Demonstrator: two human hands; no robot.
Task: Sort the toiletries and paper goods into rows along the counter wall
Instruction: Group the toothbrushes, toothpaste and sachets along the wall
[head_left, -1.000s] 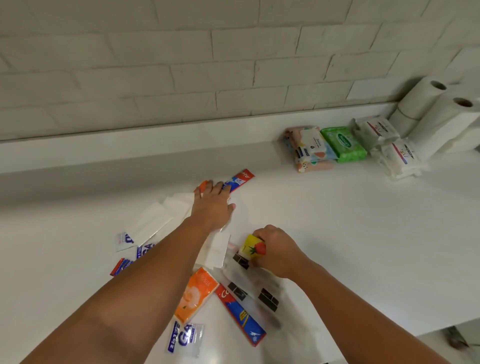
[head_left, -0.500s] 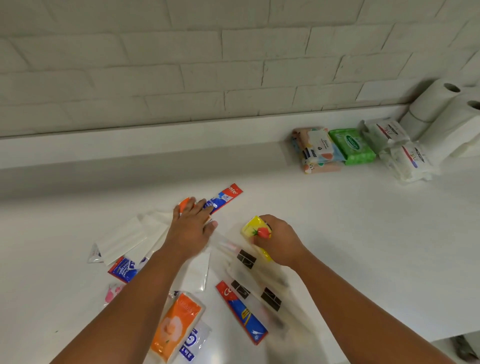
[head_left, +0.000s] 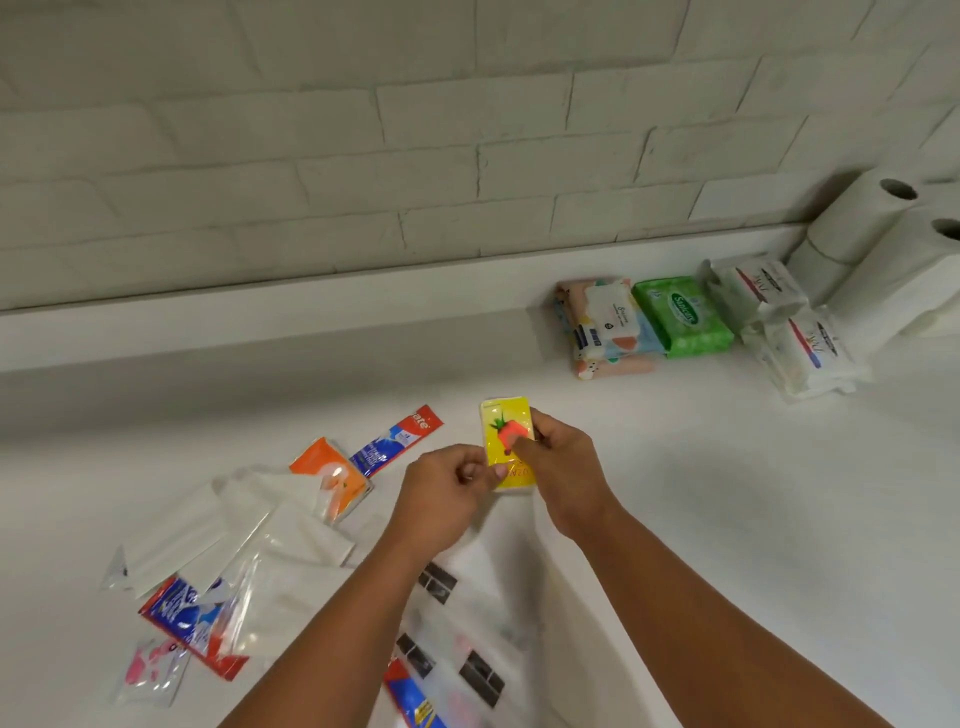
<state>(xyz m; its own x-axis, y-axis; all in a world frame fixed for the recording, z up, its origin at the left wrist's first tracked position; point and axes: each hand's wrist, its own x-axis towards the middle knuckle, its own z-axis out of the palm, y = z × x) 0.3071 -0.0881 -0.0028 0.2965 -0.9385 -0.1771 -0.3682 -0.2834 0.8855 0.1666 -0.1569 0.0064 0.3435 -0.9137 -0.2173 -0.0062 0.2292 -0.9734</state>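
Observation:
Both hands hold a small yellow packet (head_left: 505, 427) with a red strawberry picture, lifted above the counter. My right hand (head_left: 558, 460) grips its right edge; my left hand (head_left: 447, 493) pinches its lower left edge. To the left, an orange tissue pack (head_left: 332, 470) and a red-and-blue toothpaste sachet (head_left: 397, 439) lie among clear plastic bags (head_left: 223, 540). Along the wall at right sit a patterned wipes pack (head_left: 605, 325), a green wipes pack (head_left: 683, 317), two white tissue packs (head_left: 756, 288) and paper towel rolls (head_left: 872, 228).
A blue-and-red sachet (head_left: 187, 618) and a pink packet (head_left: 150, 670) lie at lower left. Clear sleeves with black labels (head_left: 439, 584) and another toothpaste sachet (head_left: 410, 701) lie between my forearms. A raised ledge (head_left: 260, 306) runs under the white brick wall.
My right hand lifted the yellow packet off the pile and up toward the wall. My left hand left the plastic bags and took the packet's lower edge.

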